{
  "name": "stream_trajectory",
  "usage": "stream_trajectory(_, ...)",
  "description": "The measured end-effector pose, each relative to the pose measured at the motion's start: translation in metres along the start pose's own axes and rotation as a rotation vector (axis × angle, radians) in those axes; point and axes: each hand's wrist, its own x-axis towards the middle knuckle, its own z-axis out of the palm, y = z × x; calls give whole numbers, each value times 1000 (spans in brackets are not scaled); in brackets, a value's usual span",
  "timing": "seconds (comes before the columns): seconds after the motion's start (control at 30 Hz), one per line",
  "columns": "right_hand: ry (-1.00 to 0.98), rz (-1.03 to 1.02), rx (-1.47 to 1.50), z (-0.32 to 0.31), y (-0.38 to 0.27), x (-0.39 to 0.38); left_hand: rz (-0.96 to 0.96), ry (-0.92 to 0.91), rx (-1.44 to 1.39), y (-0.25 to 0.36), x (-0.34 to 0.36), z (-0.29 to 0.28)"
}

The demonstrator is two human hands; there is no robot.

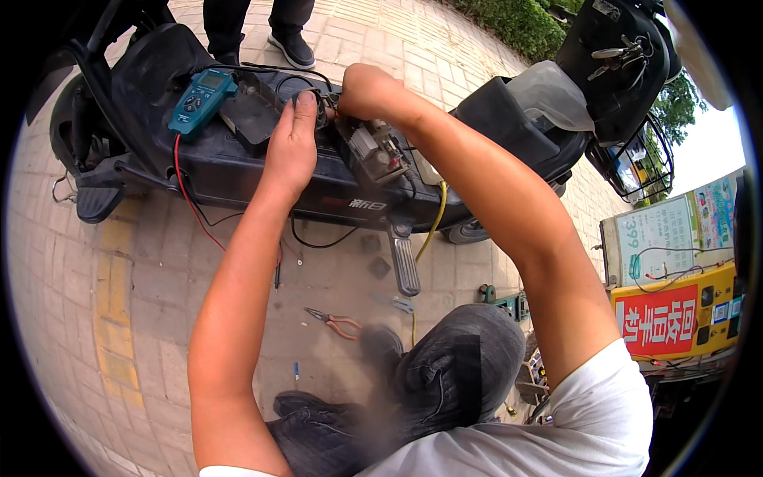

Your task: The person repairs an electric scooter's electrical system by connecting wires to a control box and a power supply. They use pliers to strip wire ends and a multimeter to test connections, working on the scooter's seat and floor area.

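Note:
Both my hands work over the open middle of a black electric scooter (318,187). My left hand (294,143) is closed, thumb up, round a dark rounded part (321,111) among black cables. Beside it my right hand (370,92) makes a fist with its knuckles up; whatever its fingers hold is hidden. Just below the right hand sits a grey metal unit (372,155) with exposed parts. A teal multimeter (191,107) rests to the left on the scooter, with red and black leads hanging down. Between it and my left hand lies an open black tray (248,121).
Pliers with orange handles (342,326) lie on the paving near my knee. A yellow cable (434,215) hangs past the footpeg (404,262). Another person's legs (290,28) stand beyond the scooter. Keys (624,54) hang at the far right, above a yellow-and-red box (675,318).

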Motion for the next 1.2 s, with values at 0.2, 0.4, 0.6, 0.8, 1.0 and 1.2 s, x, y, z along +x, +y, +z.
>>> stream_trajectory(0.2, 40, -10, 48, 5, 3, 3, -114, 51, -222, 18, -13, -1)
stream_trajectory(0.4, 16, -5, 9, 0, 1, -3, -102, 78, 170, 32, -25, -5)
stream_trajectory(0.6, 50, 3, -27, 2, -1, -1, 37, 24, 390, 20, -23, -6)
stream_trajectory(0.8, 45, -23, 70, 0, 5, -7, 492, 111, 793, 46, -1, -20)
stream_trajectory(1.0, 0, 34, 119, 0, 2, -1, 317, -268, 1170, 44, 64, -30)
stream_trajectory(1.2, 101, 19, 118, 8, 3, 3, 176, -613, 991, 43, 96, -38)
